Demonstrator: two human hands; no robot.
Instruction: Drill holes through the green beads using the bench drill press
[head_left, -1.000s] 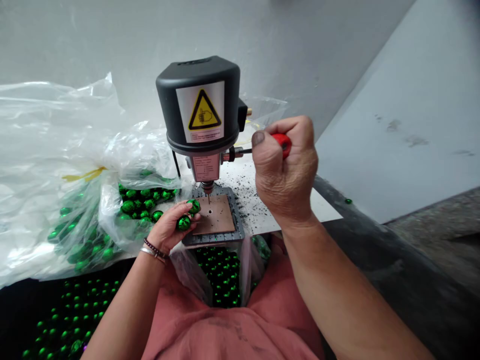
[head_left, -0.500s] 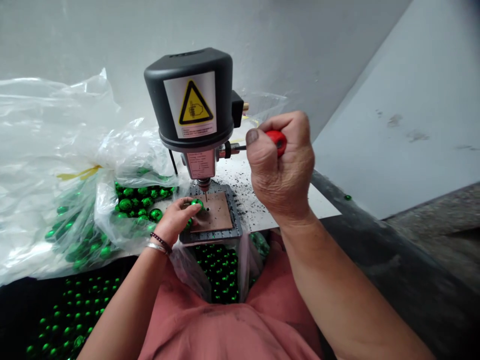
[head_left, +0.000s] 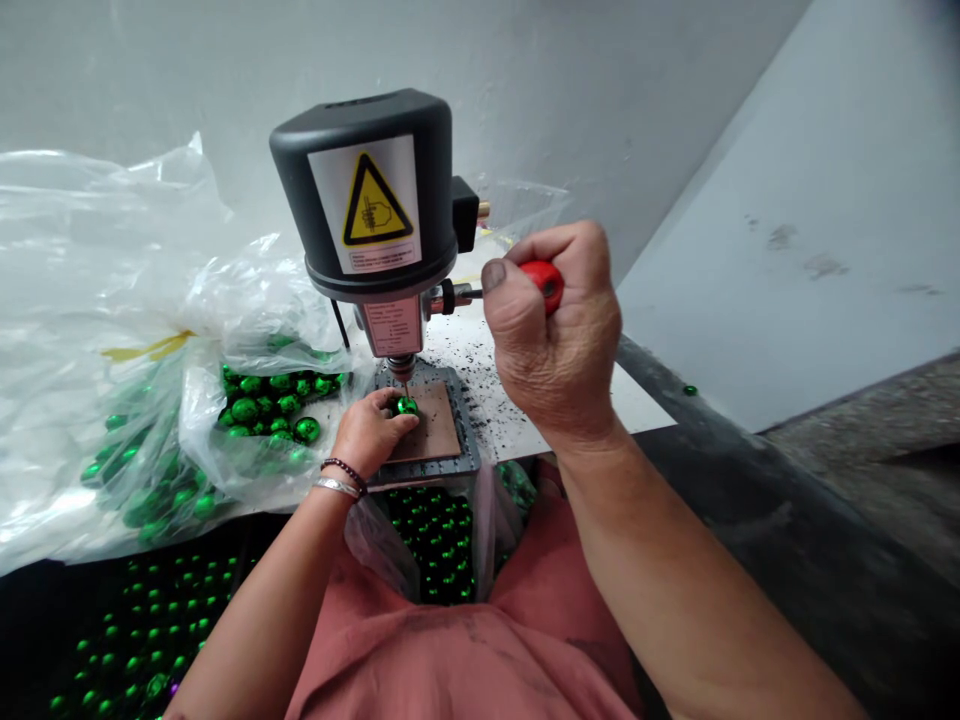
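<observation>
Beneath the bit of a bench drill press (head_left: 364, 200), my left hand (head_left: 373, 430) pinches a shiny green ball (head_left: 407, 406) between thumb and fingers. The ball sits over a brown board (head_left: 439, 425) on the drill's dark base (head_left: 466, 440). The thin drill bit (head_left: 406, 388) points down at the ball's top; whether it has gone in I cannot tell. My right hand (head_left: 559, 340) is wrapped round the red knob (head_left: 546, 284) of the feed lever, to the right of the drill head.
Left of the drill, a clear plastic bag (head_left: 202, 400) spills green balls (head_left: 259, 400) onto the white tabletop (head_left: 510, 430). Dark shavings lie right of the base. More green balls (head_left: 431, 540) fill a plastic-lined container below the table edge. One stray ball (head_left: 690, 390) lies at right.
My left hand has moved right, bringing the green ball from the board's left side to under the drill bit. My right hand stays on the red knob. The view has shifted slightly.
</observation>
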